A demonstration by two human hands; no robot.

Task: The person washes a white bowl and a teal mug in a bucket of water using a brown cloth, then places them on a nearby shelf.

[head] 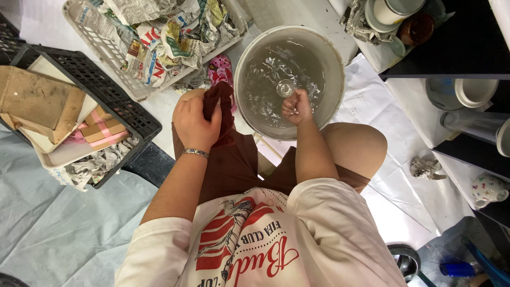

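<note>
My right hand is closed around a small clear glass piece, held just above the rippling cloudy water in a round white bucket. My left hand, with a metal bracelet at the wrist, grips a bunched dark brown cloth on my left knee, beside the bucket's left rim. I sit with knees apart and the bucket on the floor between them.
A white basket of crumpled newspaper lies at the top left. A black crate holding cardboard and trays stands at the left. Dark shelves with cups and bowls rise on the right. A floral teapot and a paper wad sit on the floor.
</note>
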